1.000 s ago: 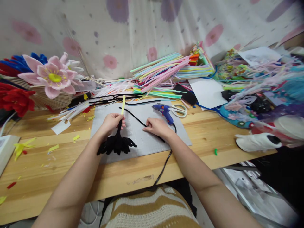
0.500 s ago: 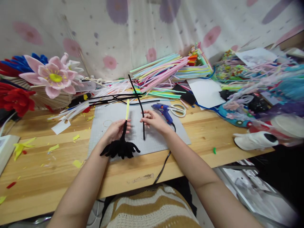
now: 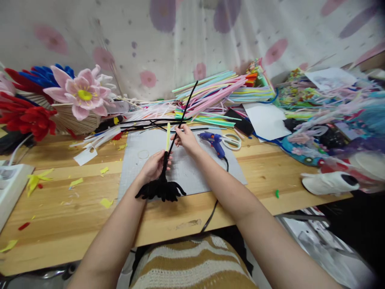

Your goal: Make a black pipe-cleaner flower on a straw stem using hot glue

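My left hand (image 3: 155, 165) is closed round the stem of a black pipe-cleaner flower (image 3: 162, 189), whose looped petals hang toward me over the grey mat (image 3: 198, 168). A pale yellow strip (image 3: 168, 135) sticks up from the top of that stem. My right hand (image 3: 185, 138) pinches a long black pipe cleaner (image 3: 187, 105); it slants up and to the right, and its lower end meets the stem beside my left thumb.
A blue glue gun (image 3: 214, 141) and white-handled scissors (image 3: 230, 140) lie on the mat's right side. Heaps of coloured pipe cleaners (image 3: 216, 90) fill the back. A pink flower (image 3: 82, 91) and red flowers (image 3: 28, 118) stand at left. Yellow scraps litter the wooden table (image 3: 60, 200).
My right hand has lifted the long black pipe cleaner off the mat, swung it upright and brought it to the flower's stem. My left hand has kept hold of the flower.
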`<state>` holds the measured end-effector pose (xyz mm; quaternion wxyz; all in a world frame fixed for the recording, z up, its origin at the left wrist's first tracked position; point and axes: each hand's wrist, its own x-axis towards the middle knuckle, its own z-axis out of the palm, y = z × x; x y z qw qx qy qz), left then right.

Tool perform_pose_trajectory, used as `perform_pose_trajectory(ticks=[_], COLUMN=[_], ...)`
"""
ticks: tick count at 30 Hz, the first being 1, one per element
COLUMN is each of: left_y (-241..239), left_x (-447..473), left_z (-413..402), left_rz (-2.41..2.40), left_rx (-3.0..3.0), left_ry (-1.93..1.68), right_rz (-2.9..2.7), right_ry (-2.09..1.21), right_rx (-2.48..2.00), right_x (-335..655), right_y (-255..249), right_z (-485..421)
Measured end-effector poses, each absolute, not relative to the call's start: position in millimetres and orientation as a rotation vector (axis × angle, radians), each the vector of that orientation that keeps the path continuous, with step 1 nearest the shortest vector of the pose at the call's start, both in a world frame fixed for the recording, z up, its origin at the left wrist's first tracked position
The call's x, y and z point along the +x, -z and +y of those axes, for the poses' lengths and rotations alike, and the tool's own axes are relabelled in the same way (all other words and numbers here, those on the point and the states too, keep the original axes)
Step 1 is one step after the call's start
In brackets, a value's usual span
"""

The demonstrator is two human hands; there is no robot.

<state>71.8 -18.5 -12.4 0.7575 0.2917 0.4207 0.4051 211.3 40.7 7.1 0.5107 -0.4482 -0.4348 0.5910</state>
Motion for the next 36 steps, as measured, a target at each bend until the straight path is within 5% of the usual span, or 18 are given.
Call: perform_pose_trajectory(ticks=[11,36], left_y=[10.4,9.8], left_x=[71.5,72.6], left_z=[-19.1,-16.5], left_rz=[0.941,0.838], left_rx=[0.555,0.244], left_ry=[-0.983,-1.098], right_rz=[-1.103,-1.240], right_ry=[-1.242,-1.624], right_rx=[-0.910,-0.761], right_x=[221.0,222.3], right_y=[-20.0,2.0], right_z=[38.5,-8.4])
